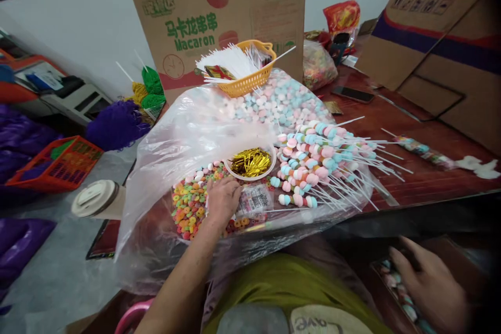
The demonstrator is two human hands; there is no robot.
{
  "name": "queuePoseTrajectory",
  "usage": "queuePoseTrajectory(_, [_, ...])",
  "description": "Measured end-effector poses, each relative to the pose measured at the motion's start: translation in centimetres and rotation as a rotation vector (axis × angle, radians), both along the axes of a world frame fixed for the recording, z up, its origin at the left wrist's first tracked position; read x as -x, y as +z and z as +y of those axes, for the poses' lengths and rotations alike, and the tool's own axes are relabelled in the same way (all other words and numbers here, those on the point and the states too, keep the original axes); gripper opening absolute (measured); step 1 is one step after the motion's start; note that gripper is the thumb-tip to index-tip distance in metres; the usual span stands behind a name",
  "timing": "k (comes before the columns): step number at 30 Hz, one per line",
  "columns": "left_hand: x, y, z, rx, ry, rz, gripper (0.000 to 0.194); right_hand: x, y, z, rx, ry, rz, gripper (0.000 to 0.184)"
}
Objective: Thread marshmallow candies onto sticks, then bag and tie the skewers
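Note:
My left hand (222,199) rests on a heap of small coloured ring candies (189,203) lying on clear plastic; its fingers curl down into the candies, and what they hold is hidden. Beside it lies a small printed packet (254,199). A white bowl of gold twist ties (250,163) sits just beyond. To the right lies a pile of pink, blue and white candy skewers (313,162). My right hand (428,284) is low at the right, fingers spread over a wrapped skewer of candies (399,295) below the table edge.
A yellow basket of white sticks (242,70) stands on a mound of pastel candies (282,102) before a Macaron carton (213,10). A phone (353,94), a packed skewer (420,150), more cartons (442,36) and a red table (415,125) lie right. An orange crate (58,163) sits left.

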State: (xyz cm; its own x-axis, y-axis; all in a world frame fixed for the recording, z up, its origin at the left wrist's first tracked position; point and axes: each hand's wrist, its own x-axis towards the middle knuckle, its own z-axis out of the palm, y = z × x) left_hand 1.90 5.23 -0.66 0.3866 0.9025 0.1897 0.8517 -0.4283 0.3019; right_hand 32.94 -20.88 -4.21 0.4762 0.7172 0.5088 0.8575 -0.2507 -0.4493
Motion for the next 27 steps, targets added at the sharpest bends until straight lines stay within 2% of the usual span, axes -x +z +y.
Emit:
queuePoseTrajectory(2, [1.2,0.1,-0.3,-0.024,-0.023,-0.044,0.018,2.6,-0.5,5.2,-0.05,0.187,-0.111,0.019])
queuePoseTrajectory(5, [1.9,0.8,-1.2,-0.023,-0.056,-0.006,0.019,7.8,0.8,11.2,-0.147,0.568,-0.1,0.022])
queuePoseTrajectory(8, [0.9,0.9,-1.7,0.006,-0.026,0.125,0.027,12.4,2.9,13.5,-0.112,0.78,-0.031,0.02])
queuePoseTrajectory(11, [0.5,0.7,-1.4,0.106,0.056,0.08,0.019,14.1,3.6,13.1,-0.086,0.889,0.018,0.021])
queuePoseTrajectory(13, [1.4,0.7,-1.2,0.185,0.035,-0.112,0.021,13.7,3.3,12.2,-0.099,0.879,0.07,0.021])
queuePoseTrajectory(16, [3.4,1.4,-1.8,0.226,0.015,-0.57,0.021,12.7,3.3,11.5,-0.13,0.814,0.177,0.025])
queuePoseTrajectory(19, [3.8,2.1,-3.4,0.29,0.267,-1.151,0.023,13.5,4.3,12.5,-0.124,0.842,0.259,0.022])
queuePoseTrajectory(21, [3.1,2.3,-4.3,0.37,0.414,-1.36,0.03,14.9,5.1,14.0,-0.075,0.895,0.325,0.015])
queuePoseTrajectory(22, [2.7,2.3,-4.5,0.37,0.44,-1.335,0.032,15.7,5.4,14.7,-0.048,0.919,0.364,0.014])
queuePoseTrajectory(23, [2.4,2.2,-4.7,0.336,0.426,-1.214,0.032,16.3,5.5,15.5,-0.029,0.938,0.394,0.013])
queuePoseTrajectory(27, [2.6,1.5,-4.3,0.112,0.164,-0.291,0.028,17.1,4.4,16.8,-0.042,0.92,0.374,0.016])
